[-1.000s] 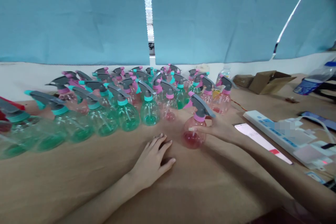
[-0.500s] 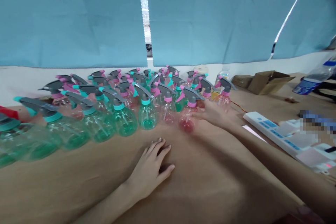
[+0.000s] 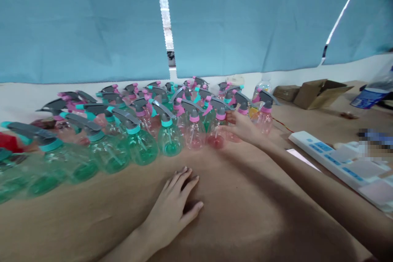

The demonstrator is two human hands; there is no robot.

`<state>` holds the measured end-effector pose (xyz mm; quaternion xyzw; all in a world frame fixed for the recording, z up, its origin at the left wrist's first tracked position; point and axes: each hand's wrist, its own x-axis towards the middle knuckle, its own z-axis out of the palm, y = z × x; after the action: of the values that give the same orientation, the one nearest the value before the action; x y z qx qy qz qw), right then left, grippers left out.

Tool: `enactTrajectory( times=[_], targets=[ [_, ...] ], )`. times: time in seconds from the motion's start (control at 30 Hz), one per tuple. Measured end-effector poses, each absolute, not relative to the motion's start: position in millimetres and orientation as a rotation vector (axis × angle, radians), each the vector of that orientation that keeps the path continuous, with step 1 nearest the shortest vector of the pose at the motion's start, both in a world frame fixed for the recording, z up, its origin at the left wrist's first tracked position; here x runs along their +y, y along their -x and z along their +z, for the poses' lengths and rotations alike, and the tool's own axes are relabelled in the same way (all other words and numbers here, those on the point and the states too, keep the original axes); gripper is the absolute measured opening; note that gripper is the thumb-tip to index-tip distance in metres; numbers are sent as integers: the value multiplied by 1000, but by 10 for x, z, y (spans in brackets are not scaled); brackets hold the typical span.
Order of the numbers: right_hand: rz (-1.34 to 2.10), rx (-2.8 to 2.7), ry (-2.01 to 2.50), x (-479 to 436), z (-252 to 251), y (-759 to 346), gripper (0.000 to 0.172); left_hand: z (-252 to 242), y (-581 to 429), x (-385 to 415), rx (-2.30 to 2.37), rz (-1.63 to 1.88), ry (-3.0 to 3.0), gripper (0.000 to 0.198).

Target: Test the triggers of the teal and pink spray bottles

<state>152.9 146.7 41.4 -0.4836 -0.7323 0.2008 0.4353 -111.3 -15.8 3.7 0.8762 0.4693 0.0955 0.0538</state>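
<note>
My right hand [image 3: 244, 126] reaches to the front row of spray bottles, its thumb and fingers around the right side of a pink spray bottle [image 3: 216, 138]. That bottle stands upright, with a grey and pink trigger head and a little pink bottom. On its left is another pink spray bottle [image 3: 195, 136], and beyond that a green spray bottle [image 3: 170, 141]. Part of the right fingers is hidden behind the held bottle. My left hand [image 3: 172, 200] lies palm down on the brown tabletop [image 3: 233, 208], fingers spread, holding nothing.
Several more green spray bottles [image 3: 143, 147] and pink ones crowd the left and back. At right are a white power strip [image 3: 325, 151] with plugs, an open cardboard box [image 3: 316, 94] and a clear plastic bottle [image 3: 368, 96]. A blue curtain [image 3: 92, 24] hangs behind.
The pink spray bottle has moved back and slightly left with my right hand, more in line with its neighbours. My left hand stays flat on the table. The view has shifted slightly.
</note>
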Motion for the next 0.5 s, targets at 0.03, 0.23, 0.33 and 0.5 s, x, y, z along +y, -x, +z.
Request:
enactTrajectory(
  times=[0.03,0.23,0.33,0.5],
  targets=[
    [500,-1813,1203,1485,400,-1527,56,33,1115,-159,1428,294,-2663,49],
    [517,-1806,1186,1499,364,-1521,58,37,1123,-168,1437,301,-2660,50],
    [529,-1821,1180,1391,395,-1562,57,49,1115,-162,1444,299,-2667,49],
    [512,-1838,1237,1115,501,-1820,37,56,1089,-145,1474,324,-2667,45]
  ],
)
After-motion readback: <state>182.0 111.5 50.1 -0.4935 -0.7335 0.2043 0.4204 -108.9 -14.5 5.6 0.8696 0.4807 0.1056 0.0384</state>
